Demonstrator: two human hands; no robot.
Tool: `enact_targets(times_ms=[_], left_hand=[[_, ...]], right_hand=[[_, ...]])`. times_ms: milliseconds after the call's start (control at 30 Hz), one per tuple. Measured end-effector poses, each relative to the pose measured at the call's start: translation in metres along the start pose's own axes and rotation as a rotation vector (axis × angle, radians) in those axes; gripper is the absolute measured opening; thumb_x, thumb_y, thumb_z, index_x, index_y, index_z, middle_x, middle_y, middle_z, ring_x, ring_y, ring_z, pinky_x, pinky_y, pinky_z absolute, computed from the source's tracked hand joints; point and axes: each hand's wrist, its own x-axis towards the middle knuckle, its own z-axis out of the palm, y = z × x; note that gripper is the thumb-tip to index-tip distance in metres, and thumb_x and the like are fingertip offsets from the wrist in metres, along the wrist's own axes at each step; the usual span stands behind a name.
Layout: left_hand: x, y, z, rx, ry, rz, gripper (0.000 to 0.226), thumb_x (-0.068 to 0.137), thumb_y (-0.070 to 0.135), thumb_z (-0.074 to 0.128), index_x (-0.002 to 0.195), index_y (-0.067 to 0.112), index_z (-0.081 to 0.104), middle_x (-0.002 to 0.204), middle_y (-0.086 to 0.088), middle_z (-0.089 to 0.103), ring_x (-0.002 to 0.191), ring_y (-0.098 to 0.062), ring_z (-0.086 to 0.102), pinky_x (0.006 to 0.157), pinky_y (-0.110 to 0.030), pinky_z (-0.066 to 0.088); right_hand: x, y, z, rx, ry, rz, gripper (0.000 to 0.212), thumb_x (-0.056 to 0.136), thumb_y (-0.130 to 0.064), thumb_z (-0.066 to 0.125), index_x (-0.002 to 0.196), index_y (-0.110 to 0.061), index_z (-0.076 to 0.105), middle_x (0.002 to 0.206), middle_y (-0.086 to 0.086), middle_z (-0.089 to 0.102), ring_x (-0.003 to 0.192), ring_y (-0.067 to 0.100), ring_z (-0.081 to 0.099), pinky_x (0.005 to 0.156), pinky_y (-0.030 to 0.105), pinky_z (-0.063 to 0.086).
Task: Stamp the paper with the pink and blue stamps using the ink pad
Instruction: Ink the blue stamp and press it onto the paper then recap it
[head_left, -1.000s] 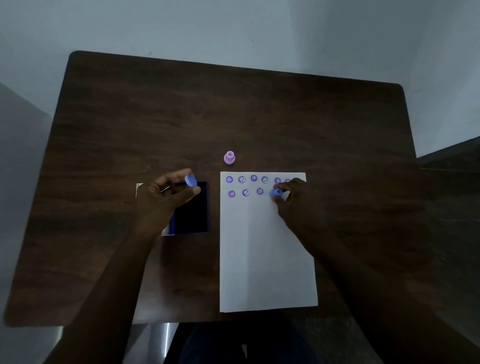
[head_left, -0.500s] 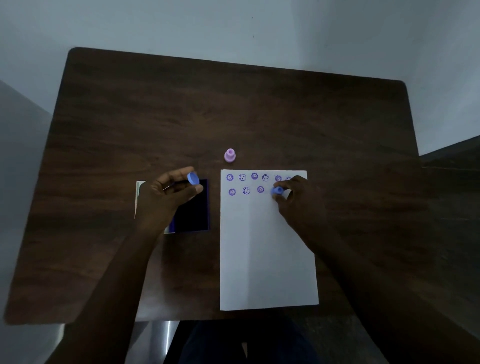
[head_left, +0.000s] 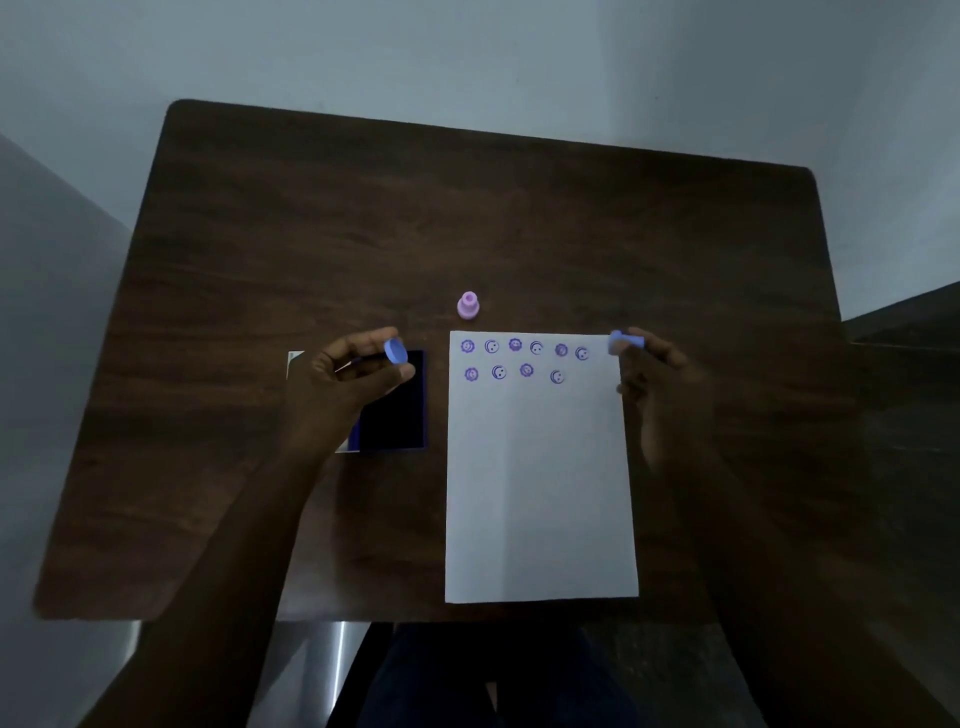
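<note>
A white paper (head_left: 540, 483) lies on the dark wooden table (head_left: 363, 218) with two rows of purple stamp marks (head_left: 524, 358) along its top. My right hand (head_left: 657, 384) holds the blue stamp (head_left: 623, 343) lifted off the paper's top right corner, tilted sideways. My left hand (head_left: 348, 379) pinches a small blue cap (head_left: 396, 351) above the open ink pad (head_left: 395, 400), whose dark pad is partly hidden by the hand. The pink stamp (head_left: 468, 305) stands upright on the table just beyond the paper's top left corner.
The ink pad's light lid (head_left: 295, 359) shows behind my left hand. The table's near edge runs just below the paper, with my legs under it. Grey walls surround the table.
My right hand has lifted the blue stamp off the second row and moved it right and up past the paper's corner, leaving a new mark. The left hand stayed in place.
</note>
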Motion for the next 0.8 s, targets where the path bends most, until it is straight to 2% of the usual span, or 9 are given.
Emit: enact_targets(times_ms=[67,167,267,333,433,533,600,700,800], left_hand=[[-0.002,0.005,0.005,-0.014,-0.018,-0.004,0.038,0.072,0.013,0.082,0.104,0.031,0.073,0.094,0.017,0.079,0.091,-0.001,0.074,0.069,-0.012,0.056],[-0.004,0.012,0.012,-0.016,-0.052,-0.011,0.040,0.066,0.020,0.083,0.103,0.032,0.073,0.095,0.020,0.078,0.090,0.003,0.073,0.069,-0.011,0.056],[-0.005,0.014,0.014,-0.003,-0.057,-0.007,0.036,0.074,0.012,0.081,0.102,0.034,0.074,0.100,0.018,0.078,0.093,0.000,0.073,0.077,-0.017,0.059],[-0.005,0.015,0.015,0.000,-0.068,0.005,0.036,0.075,0.010,0.081,0.101,0.034,0.075,0.100,0.016,0.079,0.093,-0.001,0.074,0.077,-0.017,0.059],[-0.009,0.017,0.019,0.003,-0.091,0.026,0.037,0.074,0.007,0.082,0.099,0.033,0.075,0.095,0.016,0.079,0.089,0.000,0.074,0.069,-0.010,0.055],[-0.014,0.019,0.026,0.010,-0.126,0.060,0.038,0.074,0.004,0.082,0.102,0.029,0.075,0.092,0.012,0.080,0.087,-0.003,0.076,0.067,-0.009,0.054],[-0.016,0.021,0.031,0.014,-0.148,0.082,0.038,0.073,0.003,0.082,0.102,0.028,0.076,0.091,0.010,0.081,0.087,-0.005,0.076,0.069,-0.011,0.055],[-0.018,0.025,0.037,0.090,-0.172,0.139,0.038,0.073,0.007,0.083,0.097,0.035,0.074,0.084,0.024,0.078,0.085,0.004,0.074,0.068,-0.005,0.052],[-0.018,0.027,0.039,0.162,-0.149,0.189,0.037,0.072,0.012,0.085,0.093,0.040,0.072,0.077,0.033,0.073,0.081,0.011,0.070,0.068,0.000,0.047]], right_hand=[[-0.009,-0.005,-0.002,0.237,-0.049,0.157,0.031,0.083,-0.022,0.074,0.113,-0.013,0.072,0.086,-0.005,0.073,0.069,0.004,0.063,0.063,0.020,0.054],[-0.019,-0.007,-0.002,0.438,-0.111,0.357,0.035,0.089,-0.022,0.069,0.121,-0.007,0.066,0.096,0.003,0.073,0.072,0.009,0.063,0.067,0.022,0.057],[-0.022,-0.007,-0.003,0.578,-0.126,0.448,0.030,0.090,-0.019,0.066,0.116,-0.005,0.067,0.098,0.007,0.075,0.069,0.012,0.065,0.063,0.024,0.059],[-0.022,-0.007,0.000,0.598,-0.150,0.454,0.027,0.084,-0.018,0.069,0.108,-0.006,0.070,0.100,0.009,0.074,0.068,0.012,0.067,0.064,0.024,0.060],[-0.026,-0.012,0.012,0.528,-0.235,0.412,0.026,0.073,-0.020,0.076,0.097,-0.008,0.077,0.097,0.008,0.075,0.070,0.012,0.067,0.066,0.024,0.059],[-0.036,-0.019,0.033,0.251,-0.359,0.272,0.038,0.070,-0.027,0.080,0.105,-0.013,0.076,0.100,0.005,0.076,0.077,0.012,0.069,0.070,0.025,0.058],[-0.044,-0.023,0.049,0.061,-0.404,0.148,0.032,0.077,-0.025,0.078,0.108,-0.017,0.074,0.103,0.004,0.077,0.084,0.015,0.071,0.073,0.026,0.058],[-0.055,-0.026,0.065,-0.100,-0.434,0.008,0.020,0.083,-0.022,0.075,0.103,-0.025,0.075,0.099,-0.005,0.078,0.092,0.017,0.073,0.074,0.025,0.060],[-0.060,-0.027,0.072,-0.158,-0.443,-0.045,0.017,0.083,-0.021,0.076,0.098,-0.029,0.075,0.094,-0.009,0.078,0.090,0.014,0.073,0.071,0.022,0.059]])
